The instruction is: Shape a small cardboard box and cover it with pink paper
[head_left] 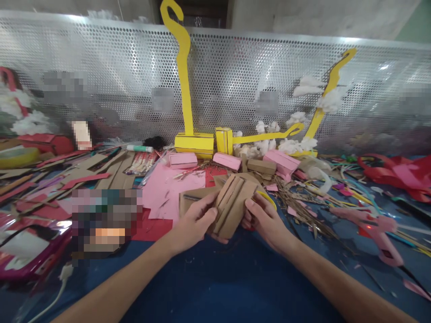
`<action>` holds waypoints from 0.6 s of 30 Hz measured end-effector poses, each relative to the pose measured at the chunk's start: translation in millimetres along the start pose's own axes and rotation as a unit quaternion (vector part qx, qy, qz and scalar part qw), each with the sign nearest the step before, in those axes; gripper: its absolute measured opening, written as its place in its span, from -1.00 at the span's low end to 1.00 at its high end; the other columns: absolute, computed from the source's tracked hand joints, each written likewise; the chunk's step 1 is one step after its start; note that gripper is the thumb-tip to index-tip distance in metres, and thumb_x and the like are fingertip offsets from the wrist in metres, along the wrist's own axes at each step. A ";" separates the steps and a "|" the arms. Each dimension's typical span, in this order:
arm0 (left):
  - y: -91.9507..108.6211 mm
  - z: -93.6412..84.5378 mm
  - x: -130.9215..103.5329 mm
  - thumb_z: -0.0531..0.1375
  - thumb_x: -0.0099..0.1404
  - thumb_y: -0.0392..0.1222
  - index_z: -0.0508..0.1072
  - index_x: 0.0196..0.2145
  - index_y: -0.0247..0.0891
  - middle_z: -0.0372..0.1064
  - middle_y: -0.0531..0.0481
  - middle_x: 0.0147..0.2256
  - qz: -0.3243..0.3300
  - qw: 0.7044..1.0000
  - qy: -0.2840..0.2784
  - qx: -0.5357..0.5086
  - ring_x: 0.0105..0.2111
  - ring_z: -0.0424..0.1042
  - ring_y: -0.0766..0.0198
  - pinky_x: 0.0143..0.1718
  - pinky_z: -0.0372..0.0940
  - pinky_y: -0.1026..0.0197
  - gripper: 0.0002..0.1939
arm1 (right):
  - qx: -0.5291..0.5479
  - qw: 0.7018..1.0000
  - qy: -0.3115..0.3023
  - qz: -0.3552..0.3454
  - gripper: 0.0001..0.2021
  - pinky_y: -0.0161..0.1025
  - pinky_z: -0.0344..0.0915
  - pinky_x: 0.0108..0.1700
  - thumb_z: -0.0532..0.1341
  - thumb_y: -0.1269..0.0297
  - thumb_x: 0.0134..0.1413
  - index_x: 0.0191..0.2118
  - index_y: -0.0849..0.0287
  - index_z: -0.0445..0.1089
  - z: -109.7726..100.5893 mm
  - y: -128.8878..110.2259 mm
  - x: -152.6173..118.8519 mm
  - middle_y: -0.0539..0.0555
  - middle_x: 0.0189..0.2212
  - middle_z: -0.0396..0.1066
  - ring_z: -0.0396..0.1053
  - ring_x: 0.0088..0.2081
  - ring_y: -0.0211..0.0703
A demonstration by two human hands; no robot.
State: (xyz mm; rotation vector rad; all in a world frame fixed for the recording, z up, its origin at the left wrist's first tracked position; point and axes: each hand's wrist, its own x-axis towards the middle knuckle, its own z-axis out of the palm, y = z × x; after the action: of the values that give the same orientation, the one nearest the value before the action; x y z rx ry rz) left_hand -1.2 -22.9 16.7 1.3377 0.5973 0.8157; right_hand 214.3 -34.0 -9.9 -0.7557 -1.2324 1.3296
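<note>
Between my two hands is a piece of folded brown cardboard, tilted, with dark slits or creases running along it. My left hand grips its left side, thumb on the front face. On the right edge my right hand pinches it, with the thumb in front and the fingers partly hidden behind. Another flat cardboard piece lies behind my left fingers. Just beyond the hands are small pink paper boxes and a brown cardboard box.
A pink glue gun with a lit red light lies at right, beside dry twigs. Yellow hooked paper shapes lean on a perforated metal panel. Pink paper, cardboard strips and red ribbon cover the blue table.
</note>
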 end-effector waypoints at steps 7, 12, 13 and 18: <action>-0.1 0.0 0.3 0.08 0.43 -0.14 0.07 0.44 -0.01 0.20 -0.22 0.32 -0.007 1.000 -0.002 0.007 0.00 0.50 -0.07 -0.32 0.59 0.06 -0.34 | 0.012 1.000 0.004 0.006 -0.77 -0.34 0.15 -0.51 0.27 0.08 0.31 -0.26 0.07 0.26 3.5 -3.4 -1.4 -0.15 -0.59 0.22 0.18 -0.58 -0.33; -1.0 -1.1 -0.4 0.08 0.42 -0.15 0.06 0.44 -0.02 0.11 -0.22 0.37 -0.011 1.000 -0.008 0.003 0.06 0.46 -0.11 -0.28 0.58 0.03 -0.33 | 0.007 1.000 0.001 0.008 -0.76 -0.33 0.17 -0.49 0.27 0.07 0.30 -0.25 0.06 0.26 3.0 -2.3 -1.4 -0.15 -0.59 0.25 0.20 -0.58 -0.34; -0.8 -1.2 -0.7 0.07 0.42 -0.15 0.07 0.44 -0.02 0.11 -0.22 0.38 -0.011 1.000 -0.011 0.002 0.06 0.46 -0.11 -0.27 0.58 0.03 -0.33 | 0.006 1.000 -0.001 0.008 -0.76 -0.33 0.18 -0.48 0.28 0.07 0.30 -0.25 0.06 0.26 2.8 -2.2 -1.3 -0.15 -0.59 0.25 0.21 -0.58 -0.34; -0.9 -1.7 -1.3 0.05 0.41 -0.21 0.02 0.45 0.02 0.10 -0.17 0.39 -0.018 1.000 -0.025 0.000 0.06 0.47 -0.08 -0.23 0.57 0.02 -0.30 | 0.016 1.000 -0.007 0.009 -0.75 -0.32 0.19 -0.48 0.27 0.07 0.31 -0.28 0.07 0.24 3.9 -3.3 -1.4 -0.16 -0.60 0.24 0.23 -0.58 -0.34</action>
State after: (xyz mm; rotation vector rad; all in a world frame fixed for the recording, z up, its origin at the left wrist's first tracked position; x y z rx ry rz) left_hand -3.1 -22.9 15.4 1.3386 0.5810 0.7513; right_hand 211.9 -36.8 -6.2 -0.7381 -1.2149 1.3675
